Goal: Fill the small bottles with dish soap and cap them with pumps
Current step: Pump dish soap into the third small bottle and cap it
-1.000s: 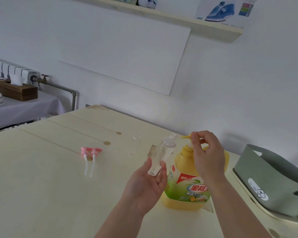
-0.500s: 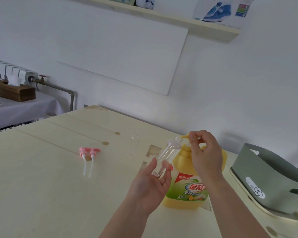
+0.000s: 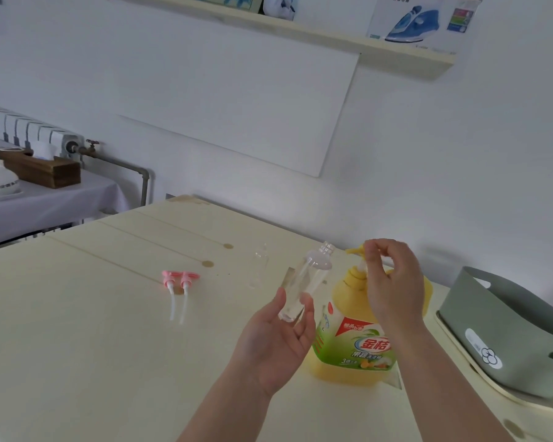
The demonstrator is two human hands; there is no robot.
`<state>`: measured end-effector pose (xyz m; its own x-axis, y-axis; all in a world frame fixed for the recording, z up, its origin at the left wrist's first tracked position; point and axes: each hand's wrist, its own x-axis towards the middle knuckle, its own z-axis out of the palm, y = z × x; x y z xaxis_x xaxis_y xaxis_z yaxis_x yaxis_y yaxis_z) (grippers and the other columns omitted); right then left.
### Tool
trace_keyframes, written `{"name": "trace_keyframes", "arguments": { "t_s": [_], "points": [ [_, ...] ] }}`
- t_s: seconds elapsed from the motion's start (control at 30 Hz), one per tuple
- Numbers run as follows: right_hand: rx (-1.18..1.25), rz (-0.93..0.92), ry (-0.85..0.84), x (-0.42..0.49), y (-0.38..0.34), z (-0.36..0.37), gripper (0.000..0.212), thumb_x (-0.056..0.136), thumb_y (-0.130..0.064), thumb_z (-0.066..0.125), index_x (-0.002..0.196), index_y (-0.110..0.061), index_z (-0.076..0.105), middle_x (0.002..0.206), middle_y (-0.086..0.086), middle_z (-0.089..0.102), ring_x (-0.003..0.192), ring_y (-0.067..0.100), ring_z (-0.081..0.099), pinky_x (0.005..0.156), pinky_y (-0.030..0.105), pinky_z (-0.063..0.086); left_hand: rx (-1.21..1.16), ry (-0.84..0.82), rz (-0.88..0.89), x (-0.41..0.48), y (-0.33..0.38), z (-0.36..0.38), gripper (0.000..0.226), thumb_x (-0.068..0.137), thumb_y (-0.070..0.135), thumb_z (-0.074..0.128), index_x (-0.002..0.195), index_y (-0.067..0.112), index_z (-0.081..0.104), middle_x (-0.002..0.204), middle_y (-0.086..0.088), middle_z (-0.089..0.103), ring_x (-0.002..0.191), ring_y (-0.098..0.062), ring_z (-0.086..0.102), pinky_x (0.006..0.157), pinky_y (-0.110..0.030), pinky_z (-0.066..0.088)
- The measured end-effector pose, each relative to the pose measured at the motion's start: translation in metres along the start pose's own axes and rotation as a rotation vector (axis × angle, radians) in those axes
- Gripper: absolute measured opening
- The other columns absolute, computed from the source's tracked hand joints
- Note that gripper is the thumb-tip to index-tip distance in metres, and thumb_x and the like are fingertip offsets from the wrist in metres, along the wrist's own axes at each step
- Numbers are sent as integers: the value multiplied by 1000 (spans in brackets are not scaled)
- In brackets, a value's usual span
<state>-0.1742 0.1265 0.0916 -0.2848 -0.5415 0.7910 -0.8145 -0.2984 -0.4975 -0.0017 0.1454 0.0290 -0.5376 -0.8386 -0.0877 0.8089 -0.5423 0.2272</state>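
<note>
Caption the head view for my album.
The left hand holds a clear small bottle tilted toward the dish soap jug, whose pump the right hand pinches.

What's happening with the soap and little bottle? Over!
Left hand holds little bottle, tilted toward the yellow pump. Right hand pinches that pump on the soap jug. Bottle looks empty, no soap yet. Nothing between them; pink pumps lie aside.

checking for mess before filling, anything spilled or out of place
Nothing stands out. No soap shows on the table. The left hand holds the small bottle tilted toward the soap jug, and the pink pumps lie side by side.
</note>
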Motion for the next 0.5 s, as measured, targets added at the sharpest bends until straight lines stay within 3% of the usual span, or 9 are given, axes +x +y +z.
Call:
{"name": "trace_keyframes", "arguments": {
  "t_s": [0.1, 0.17, 0.27, 0.33, 0.43, 0.5],
  "points": [
    [-28, -180, 124, -11, -13, 1, 30, 94, -38, 47, 105, -17, 66, 109, -6, 59, 106, 11, 50, 92, 28, 39, 19, 9, 0, -10, 8, -3, 39, 89, 27, 55, 63, 6, 75, 84, -8, 65, 77, -15, 63, 74, -22, 52],
    [22, -267, 89, -27, -26, 7, 30, 93, -36, 49, 106, -14, 65, 108, -4, 59, 104, 10, 52, 91, 24, 40, 22, 8, -4, -16, 13, -7, 37, 87, 28, 56, 64, 8, 75, 86, -8, 64, 78, -15, 63, 71, -23, 53],
    [170, -179, -88, -48, -46, 24, 29, 90, -43, 51, 106, -23, 64, 103, -15, 57, 99, -1, 53, 86, 10, 37, 18, 20, -10, -25, 21, -14, 35, 85, 29, 58, 63, 8, 75, 89, -8, 63, 78, -15, 62, 71, -24, 53],
    [309, -49, -197, -56, -57, 31, 26, 87, -47, 52, 100, -29, 65, 104, -16, 60, 101, 0, 55, 83, 7, 37, 16, 35, -26, -32, 26, -20, 33, 83, 29, 59, 62, 8, 75, 89, -8, 63, 77, -15, 62, 70, -25, 53],
    [460, 63, -289, -61, -68, 36, 18, 86, -42, 57, 94, -31, 68, 103, -13, 65, 102, 2, 59, 86, 19, 42, 20, 27, -61, -40, 31, -29, 26, 80, 27, 61, 70, 9, 75, 91, -8, 64, 77, -15, 62, 69, -26, 53],
    [512, 100, -347, -64, -72, 38, 15, 84, -41, 60, 91, -33, 69, 102, -13, 67, 102, 4, 61, 90, 31, 45, 39, 31, -69, -44, 34, -36, 23, 78, 26, 63, 91, 9, 71, 93, -8, 65, 78, -16, 62, 71, -27, 53]
  ]
}}
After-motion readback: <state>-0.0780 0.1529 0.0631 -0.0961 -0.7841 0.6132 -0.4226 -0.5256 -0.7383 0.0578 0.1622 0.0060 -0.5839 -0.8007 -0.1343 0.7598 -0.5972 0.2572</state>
